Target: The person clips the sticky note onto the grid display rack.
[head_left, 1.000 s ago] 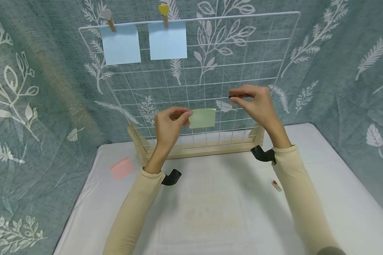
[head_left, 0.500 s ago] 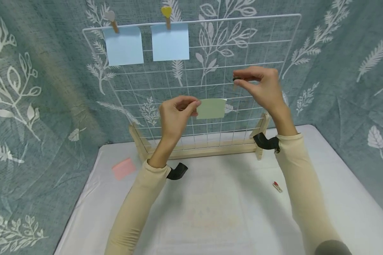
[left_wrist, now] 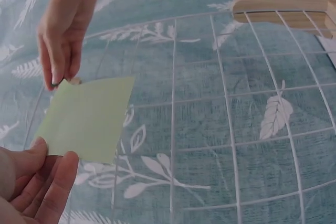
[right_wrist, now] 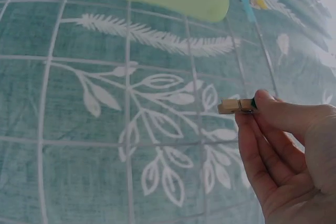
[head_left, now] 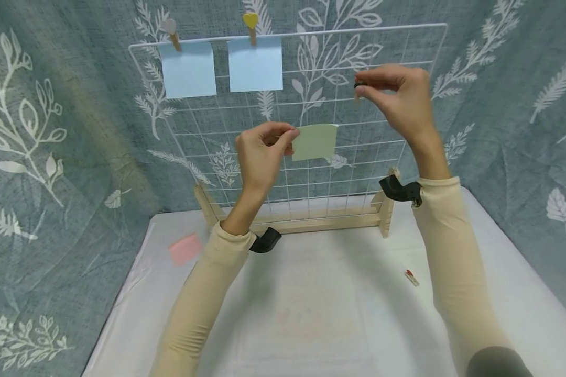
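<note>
My left hand [head_left: 264, 154] pinches the left edge of a pale green paper note [head_left: 315, 142], held up in front of the white wire grid. To the right and higher, my right hand [head_left: 403, 99] grips a small wooden clothespin [right_wrist: 234, 106] by its dark green end, its wooden tip pointing away from the fingers in the right wrist view. In the left wrist view the thumb and fingertips hold the note [left_wrist: 86, 119] along its near edge. Two light blue notes [head_left: 188, 70] hang from the grid's top bar under a grey heart clothespin [head_left: 170, 30] and a yellow heart clothespin [head_left: 251, 23].
The wire grid [head_left: 306, 152] stands in a wooden base [head_left: 330, 222] at the back of the white table [head_left: 311, 314]. A pink note [head_left: 185, 250] lies at the left, and a clothespin with a red top [head_left: 411, 278] lies at the right. A patterned curtain [head_left: 52, 157] surrounds the table.
Both hands have risen toward the grid's upper part, carrying the green note and the clothespin, and shifted a little right. The notes on the bar still hang there.
</note>
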`<action>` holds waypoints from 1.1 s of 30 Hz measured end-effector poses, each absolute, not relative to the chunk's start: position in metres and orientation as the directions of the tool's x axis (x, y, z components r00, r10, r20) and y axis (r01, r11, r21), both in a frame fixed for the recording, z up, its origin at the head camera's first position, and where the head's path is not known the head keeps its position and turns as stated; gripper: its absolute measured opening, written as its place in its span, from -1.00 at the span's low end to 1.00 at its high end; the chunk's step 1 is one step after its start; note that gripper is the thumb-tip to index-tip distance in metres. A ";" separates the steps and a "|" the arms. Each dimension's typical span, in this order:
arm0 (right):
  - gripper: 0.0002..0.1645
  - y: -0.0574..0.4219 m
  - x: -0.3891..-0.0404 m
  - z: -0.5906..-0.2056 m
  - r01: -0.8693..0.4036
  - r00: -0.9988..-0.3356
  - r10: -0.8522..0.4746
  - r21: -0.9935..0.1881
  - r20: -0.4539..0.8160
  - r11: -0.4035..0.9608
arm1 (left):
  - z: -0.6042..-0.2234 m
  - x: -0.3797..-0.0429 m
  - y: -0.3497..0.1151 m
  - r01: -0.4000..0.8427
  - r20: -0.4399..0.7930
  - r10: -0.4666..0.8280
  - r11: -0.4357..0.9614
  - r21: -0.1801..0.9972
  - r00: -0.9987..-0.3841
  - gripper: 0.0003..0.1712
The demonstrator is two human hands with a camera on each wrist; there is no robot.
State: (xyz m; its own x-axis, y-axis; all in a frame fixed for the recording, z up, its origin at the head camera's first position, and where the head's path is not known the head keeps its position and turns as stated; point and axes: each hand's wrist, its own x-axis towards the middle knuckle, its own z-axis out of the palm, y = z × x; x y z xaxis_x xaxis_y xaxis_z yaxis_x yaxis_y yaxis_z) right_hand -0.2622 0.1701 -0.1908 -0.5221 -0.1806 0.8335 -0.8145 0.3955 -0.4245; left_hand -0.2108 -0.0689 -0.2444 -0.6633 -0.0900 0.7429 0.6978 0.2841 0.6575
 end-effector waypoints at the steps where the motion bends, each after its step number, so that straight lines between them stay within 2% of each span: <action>1: -0.77 0.169 -0.262 -0.189 -0.818 -0.515 -0.182 -0.416 0.838 0.397 | -0.242 -0.210 -0.068 0.691 0.738 -0.094 0.289 0.662 -0.668 -0.88; 7: -0.78 0.165 -0.263 -0.176 -0.845 -0.466 -0.185 -0.373 0.865 0.383 | -0.224 -0.207 -0.063 0.681 0.731 -0.103 0.297 0.670 -0.674 -0.88; 10: -0.78 0.162 -0.263 -0.168 -0.822 -0.504 -0.164 -0.412 0.848 0.394 | -0.212 -0.207 -0.061 0.699 0.748 -0.091 0.297 0.650 -0.657 -0.88; 14: -0.78 0.160 -0.262 -0.157 -0.811 -0.515 -0.148 -0.425 0.844 0.401 | -0.194 -0.207 -0.057 0.721 0.764 -0.083 0.279 0.634 -0.640 -0.89; 20: -0.80 0.158 -0.267 -0.141 -0.884 -0.369 -0.190 -0.281 0.910 0.373 | -0.167 -0.211 -0.053 0.712 0.753 -0.072 0.277 0.646 -0.655 -0.88; 22: -0.79 0.158 -0.268 -0.137 -0.888 -0.357 -0.195 -0.267 0.913 0.374 | -0.162 -0.212 -0.053 0.695 0.738 -0.076 0.283 0.661 -0.671 -0.87; 26: -0.78 0.158 -0.270 -0.130 -0.889 -0.361 -0.192 -0.274 0.913 0.368 | -0.153 -0.217 -0.053 0.644 0.702 -0.090 0.328 0.691 -0.706 -0.86; 33: -0.75 0.157 -0.272 -0.116 -0.896 -0.370 -0.155 -0.308 0.916 0.320 | -0.144 -0.226 -0.048 0.619 0.699 -0.067 0.411 0.669 -0.712 -0.83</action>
